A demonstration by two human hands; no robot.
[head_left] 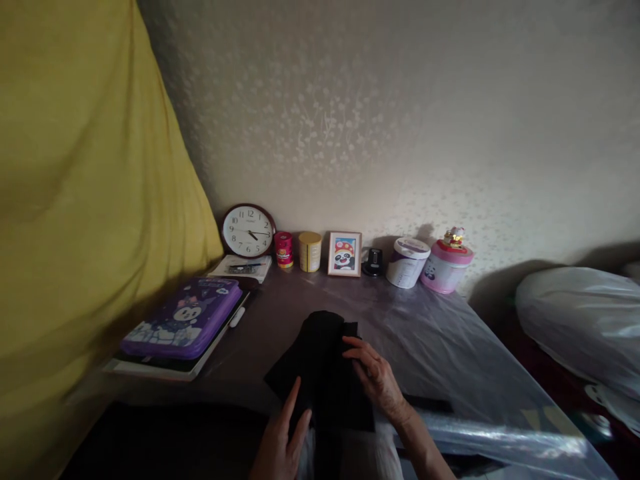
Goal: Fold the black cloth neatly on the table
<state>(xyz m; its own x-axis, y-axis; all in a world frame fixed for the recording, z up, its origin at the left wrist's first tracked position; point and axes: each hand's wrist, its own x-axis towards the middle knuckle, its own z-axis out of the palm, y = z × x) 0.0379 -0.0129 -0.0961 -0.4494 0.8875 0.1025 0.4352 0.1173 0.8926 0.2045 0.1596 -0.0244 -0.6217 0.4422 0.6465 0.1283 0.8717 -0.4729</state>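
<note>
Pressing a black cloth [323,373] down on my plastic-covered table [430,347] with both hands.

My left hand [281,440] lies flat on the cloth's near edge, fingers stretched and slightly apart, while my right hand [376,377] curls over its right side, fingertips pinching a fold. Left of the cloth sits a purple cartoon case [184,319] on a book; along the wall stand a wall clock [249,231], a red tin [283,249], a yellow tin [310,251], a framed panda picture [345,254] and two round tubs.

Your cloth [323,363] lies near on the table [430,347]; case [183,319] to its left, clock [249,231] and tins [310,251] far behind it.
</note>
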